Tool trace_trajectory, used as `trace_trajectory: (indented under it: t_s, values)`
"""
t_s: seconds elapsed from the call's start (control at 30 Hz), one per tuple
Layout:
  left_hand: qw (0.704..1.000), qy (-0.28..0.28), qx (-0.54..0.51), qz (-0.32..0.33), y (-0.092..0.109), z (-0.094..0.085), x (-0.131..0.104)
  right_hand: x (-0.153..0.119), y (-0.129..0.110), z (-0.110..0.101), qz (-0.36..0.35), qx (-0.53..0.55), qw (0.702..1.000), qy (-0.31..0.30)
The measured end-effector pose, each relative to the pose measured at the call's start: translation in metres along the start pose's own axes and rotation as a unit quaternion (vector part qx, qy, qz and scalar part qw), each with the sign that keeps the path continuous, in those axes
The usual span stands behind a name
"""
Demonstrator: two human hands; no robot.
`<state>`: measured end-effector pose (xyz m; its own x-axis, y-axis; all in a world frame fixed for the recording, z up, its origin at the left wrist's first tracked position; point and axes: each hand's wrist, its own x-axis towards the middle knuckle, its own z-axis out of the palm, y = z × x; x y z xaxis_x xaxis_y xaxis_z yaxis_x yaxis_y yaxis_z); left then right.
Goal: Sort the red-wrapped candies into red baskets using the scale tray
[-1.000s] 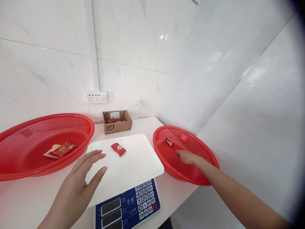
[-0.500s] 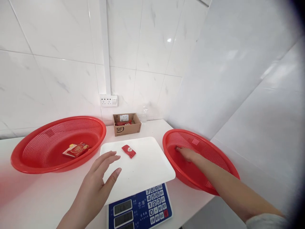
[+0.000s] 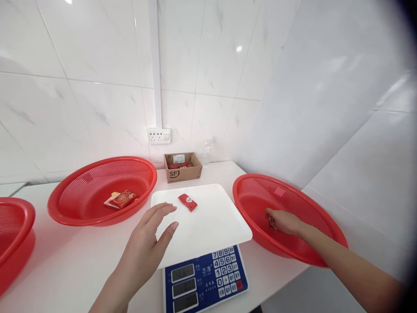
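Red plastic forms the right-hand basket (image 3: 257, 178), inside which the person's right hand (image 3: 286, 222) reaches, fingers curled together and seemingly closed on a small wrapped piece (image 3: 272, 223) low in the basket (the fingers hide most of it, so the exact pinch cannot be told). The left hand (image 3: 148, 243) hovers over the near left part of the white weighing pan (image 3: 208, 226), thumb and fingers apart, with nothing between them. On the pan, beyond those fingertips, lies a red packet (image 3: 188, 202); the blue scale panel (image 3: 206, 278) shows below. Judging by the curled fingers, the step in hand is picking up the wrapped piece; the next move seems to call for a secure pinch and enough height to clear the basket's rim.
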<state>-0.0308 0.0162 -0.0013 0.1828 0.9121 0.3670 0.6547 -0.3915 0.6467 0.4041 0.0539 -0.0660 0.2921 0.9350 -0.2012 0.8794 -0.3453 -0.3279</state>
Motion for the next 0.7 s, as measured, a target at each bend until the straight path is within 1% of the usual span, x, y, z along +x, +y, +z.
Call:
trace_trajectory:
  t_s: [0.1,0.17,0.23,0.3,0.37,0.43,0.5,0.53,0.6,0.7]
  values:
    - [1.000,0.000,-0.001,-0.006,-0.001,-0.004,0.000,-0.012,0.001,-0.008,-0.029,0.036,0.999,0.011]
    - [1.000,-0.002,-0.005,-0.015,-0.001,-0.006,0.000,-0.023,0.001,-0.014,-0.033,0.067,0.996,0.039]
    - [1.000,-0.001,-0.007,-0.022,-0.001,-0.009,0.001,-0.035,-0.001,-0.018,-0.025,0.127,0.988,0.083]
    - [1.000,0.002,-0.007,-0.028,-0.001,-0.011,0.001,-0.049,-0.004,-0.019,-0.004,0.195,0.972,0.134]
    - [0.999,0.004,-0.007,-0.036,-0.001,-0.013,0.002,-0.062,-0.007,-0.018,0.022,0.287,0.939,0.189]
    - [0.999,0.005,-0.009,-0.043,-0.002,-0.015,0.003,-0.074,-0.011,-0.016,0.028,0.407,0.884,0.226]
    - [0.999,0.006,-0.012,-0.050,-0.002,-0.017,0.003,-0.084,-0.018,-0.016,0.017,0.548,0.802,0.237]
    - [0.998,0.007,-0.013,-0.054,-0.002,-0.017,0.004,-0.088,-0.022,-0.016,0.007,0.605,0.762,0.231]
    - [0.998,0.009,-0.011,-0.061,-0.004,-0.018,0.004,-0.096,-0.031,-0.020,-0.007,0.691,0.691,0.211]
    - [0.998,0.010,-0.008,-0.064,-0.005,-0.020,0.004,-0.104,-0.046,-0.027,-0.014,0.783,0.592,0.189]
